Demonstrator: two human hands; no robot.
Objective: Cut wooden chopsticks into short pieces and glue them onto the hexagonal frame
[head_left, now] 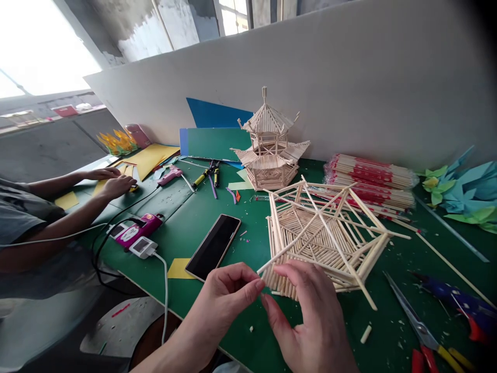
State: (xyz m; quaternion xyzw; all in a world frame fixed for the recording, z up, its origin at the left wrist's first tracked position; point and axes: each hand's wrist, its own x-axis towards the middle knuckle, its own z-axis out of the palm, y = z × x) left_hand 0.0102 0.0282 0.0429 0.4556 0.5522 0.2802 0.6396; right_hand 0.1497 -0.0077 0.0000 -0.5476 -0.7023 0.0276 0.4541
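Observation:
In front of me stands a hexagonal frame of thin wooden sticks (pixel 295 223) with a slatted floor and crossing sticks over its top. My left hand (pixel 231 292) is at its near left corner, thumb and index finger pinched beside the end of one crossing stick (pixel 277 256). Whatever lies between those fingertips is too small to make out. At the same corner is my right hand (pixel 310 305), thumb and forefinger apart, its fingers close to the frame's near side. Behind the frame a finished-looking stick pagoda (pixel 269 150) stands upright.
Scissors (pixel 417 324) and a blue glue gun (pixel 458 298) lie at right, below bundled sticks (pixel 368 178). A phone (pixel 213 246), power strip (pixel 135 233) with cables and pink glue gun (pixel 170 176) are leftward. Another person's hands (pixel 116 181) work at far left.

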